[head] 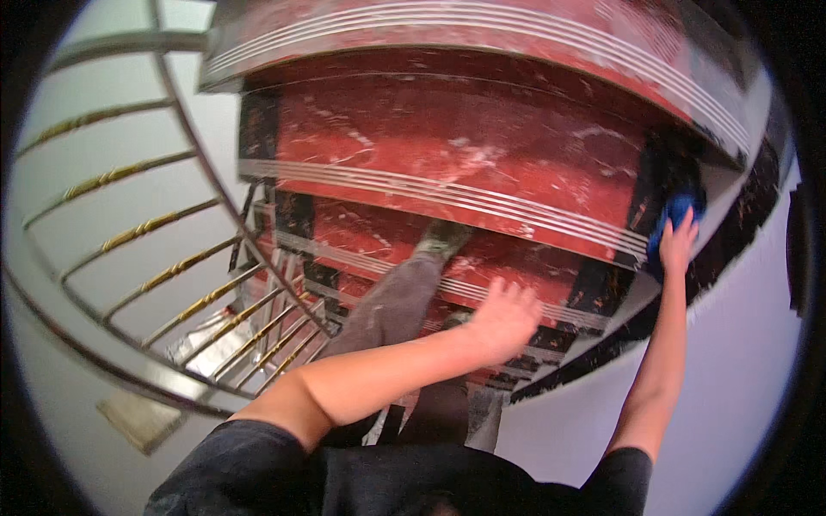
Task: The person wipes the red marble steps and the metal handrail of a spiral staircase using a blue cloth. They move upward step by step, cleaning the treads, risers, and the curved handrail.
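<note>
My right hand (pixel 677 244) presses a bunched blue cloth (pixel 677 206) at the right end of a red marble-patterned step (pixel 452 138), beside the black border strip and the wall skirting. Part of the cloth is hidden under the fingers. My left hand (pixel 506 320) is held out in front of my body over the lower steps, empty, with its fingers loosely bent and slightly apart. White anti-slip lines (pixel 419 190) run along the edge of the step.
On the left a metal stair railing (pixel 213 171) with gold-toned balusters (pixel 139 231) curves downward. Another step (pixel 452 26) rises ahead. My leg (pixel 400 297) stands on a lower step. A white wall (pixel 729 361) borders the stairs on the right, above a black skirting (pixel 729 248).
</note>
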The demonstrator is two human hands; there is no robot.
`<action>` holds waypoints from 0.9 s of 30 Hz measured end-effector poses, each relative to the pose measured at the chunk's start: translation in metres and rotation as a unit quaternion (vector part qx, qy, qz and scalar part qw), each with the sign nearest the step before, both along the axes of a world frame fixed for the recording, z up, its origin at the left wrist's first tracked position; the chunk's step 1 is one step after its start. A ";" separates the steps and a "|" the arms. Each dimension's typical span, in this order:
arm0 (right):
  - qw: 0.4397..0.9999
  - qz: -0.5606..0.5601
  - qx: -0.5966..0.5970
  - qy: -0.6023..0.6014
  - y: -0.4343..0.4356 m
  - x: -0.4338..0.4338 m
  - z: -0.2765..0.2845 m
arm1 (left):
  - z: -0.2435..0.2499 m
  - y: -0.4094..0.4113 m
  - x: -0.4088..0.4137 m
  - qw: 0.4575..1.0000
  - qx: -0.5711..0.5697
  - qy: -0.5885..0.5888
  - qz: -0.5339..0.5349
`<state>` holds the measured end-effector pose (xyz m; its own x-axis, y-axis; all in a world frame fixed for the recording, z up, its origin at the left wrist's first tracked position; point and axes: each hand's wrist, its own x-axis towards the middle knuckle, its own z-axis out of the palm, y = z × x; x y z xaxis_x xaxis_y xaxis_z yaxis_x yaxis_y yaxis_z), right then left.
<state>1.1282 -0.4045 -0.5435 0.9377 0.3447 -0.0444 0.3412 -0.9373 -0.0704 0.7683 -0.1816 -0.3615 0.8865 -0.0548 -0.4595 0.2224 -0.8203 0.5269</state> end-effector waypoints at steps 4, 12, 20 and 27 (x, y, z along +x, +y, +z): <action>0.995 -0.064 -0.052 0.053 0.051 -0.108 0.010 | 0.040 -0.014 -0.002 0.998 -0.026 0.021 0.062; 0.927 0.294 -0.025 0.234 0.205 -0.284 0.082 | 0.124 -0.012 -0.069 0.984 -0.086 -0.081 0.130; 0.776 0.271 0.425 0.379 0.355 -0.290 0.173 | 0.121 0.076 -0.131 0.877 -0.060 -0.230 0.417; 0.887 0.406 0.127 -0.179 0.515 -0.150 0.199 | 0.057 0.277 -0.003 0.858 0.189 -0.332 0.343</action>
<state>0.9785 0.1109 -0.3442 0.3140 0.8692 0.3820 0.9399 -0.3414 0.0041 0.7651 0.0955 -0.3040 0.7243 0.6255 0.2901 0.4740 -0.7572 0.4493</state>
